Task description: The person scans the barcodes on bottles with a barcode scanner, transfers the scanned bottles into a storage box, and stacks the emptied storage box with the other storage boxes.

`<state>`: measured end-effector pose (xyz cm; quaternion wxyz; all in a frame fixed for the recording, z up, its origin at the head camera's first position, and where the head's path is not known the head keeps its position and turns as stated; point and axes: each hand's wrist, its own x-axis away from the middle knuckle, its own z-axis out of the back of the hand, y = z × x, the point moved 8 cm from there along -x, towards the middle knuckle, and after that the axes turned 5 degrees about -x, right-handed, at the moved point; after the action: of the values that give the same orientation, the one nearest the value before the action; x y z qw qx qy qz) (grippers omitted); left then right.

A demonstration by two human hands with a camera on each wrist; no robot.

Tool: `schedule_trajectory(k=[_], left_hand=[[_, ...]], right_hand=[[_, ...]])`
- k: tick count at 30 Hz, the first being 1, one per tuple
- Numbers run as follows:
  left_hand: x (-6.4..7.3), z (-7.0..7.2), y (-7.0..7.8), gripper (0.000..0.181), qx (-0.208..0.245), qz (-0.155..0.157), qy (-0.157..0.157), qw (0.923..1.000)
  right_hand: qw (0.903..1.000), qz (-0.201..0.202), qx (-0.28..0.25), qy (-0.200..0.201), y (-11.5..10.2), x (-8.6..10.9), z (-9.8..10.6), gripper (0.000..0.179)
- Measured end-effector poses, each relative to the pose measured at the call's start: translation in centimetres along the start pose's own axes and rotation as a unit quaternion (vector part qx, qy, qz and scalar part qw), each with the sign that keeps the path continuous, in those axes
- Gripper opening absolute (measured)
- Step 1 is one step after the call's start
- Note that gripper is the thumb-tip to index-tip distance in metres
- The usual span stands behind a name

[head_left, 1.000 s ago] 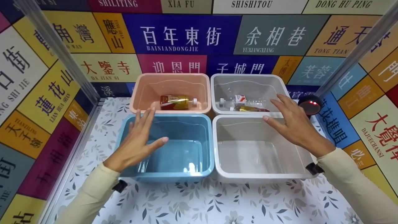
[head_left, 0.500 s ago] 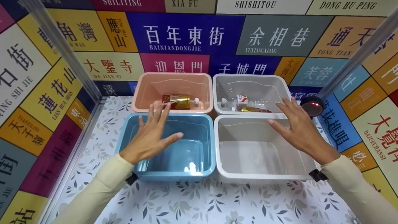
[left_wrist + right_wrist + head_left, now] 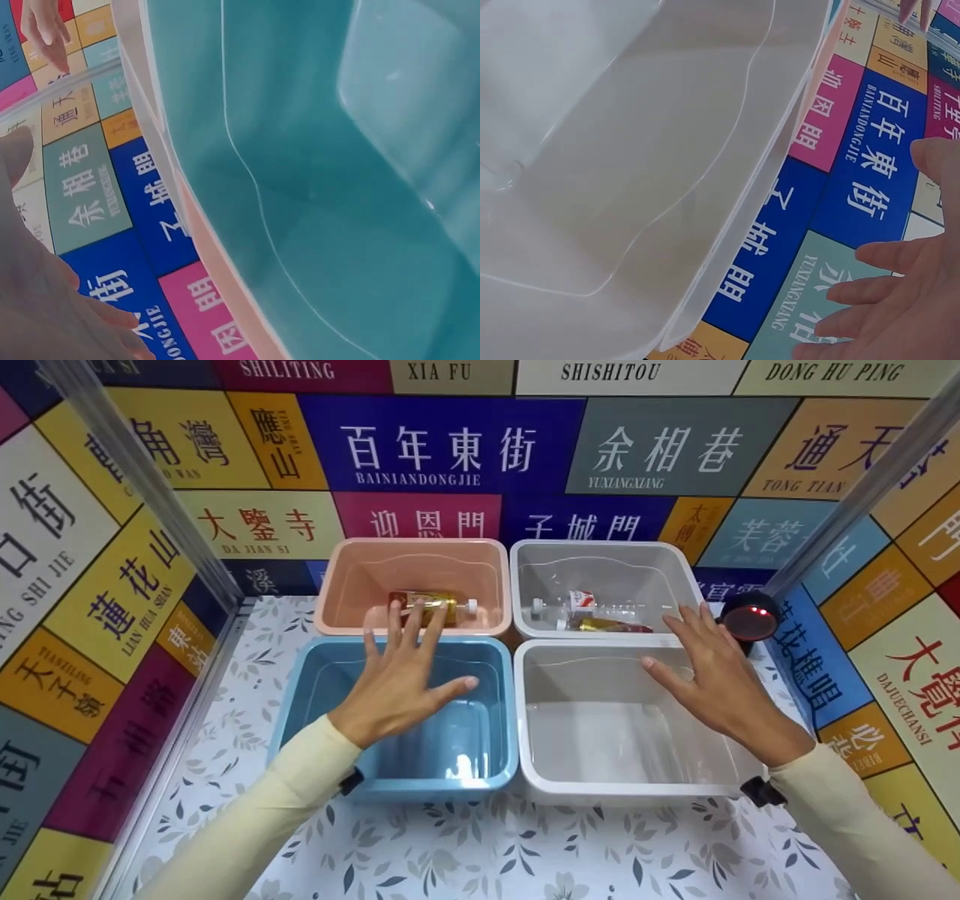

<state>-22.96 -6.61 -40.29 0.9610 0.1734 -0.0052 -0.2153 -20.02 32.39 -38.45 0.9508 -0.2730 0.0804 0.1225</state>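
Note:
My left hand (image 3: 397, 682) is held over the blue bin (image 3: 330, 690), fingers spread and holding nothing. Its fingertips overlap the bottle with a red and gold label (image 3: 452, 606) inside the pink bin (image 3: 360, 577). On the other side, my right hand (image 3: 709, 682) hovers above the right part of the white bin (image 3: 637, 790), its fingers extended with nothing in them. Behind it, the grey bin (image 3: 607, 574) holds a clear bottle with a red and white label (image 3: 581, 601) and another bottle with a gold and red label (image 3: 609, 625).
The bins stand two by two on a table (image 3: 480, 847) with a leaf-patterned cover. A round black device with red lights (image 3: 750, 616) is just right of the grey bin. Colourful panels printed with characters (image 3: 442, 442) enclose the back and sides, with metal posts (image 3: 150, 480) at the corners.
My left hand has moved to the right over the blue bin, its fingertips now overlapping the bottle in the pink bin. The right hand has shifted slightly downward. The bottles have stayed put.

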Motion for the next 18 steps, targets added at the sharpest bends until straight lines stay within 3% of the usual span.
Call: schedule_trajectory(k=[8, 18], left_hand=[[-1.4, -0.6, 2.0, 0.110, -0.018, -0.021, 0.005, 0.9996], [-3.2, -1.2, 2.5, 0.113, -0.005, 0.005, -0.005, 1.0000]], right_hand=[[0.9999, 0.000, 0.013, -0.007, -0.6, 0.2, -0.6, 0.083], [0.9987, -0.027, 0.032, -0.027, -0.8, -0.2, -1.0, 0.093]])
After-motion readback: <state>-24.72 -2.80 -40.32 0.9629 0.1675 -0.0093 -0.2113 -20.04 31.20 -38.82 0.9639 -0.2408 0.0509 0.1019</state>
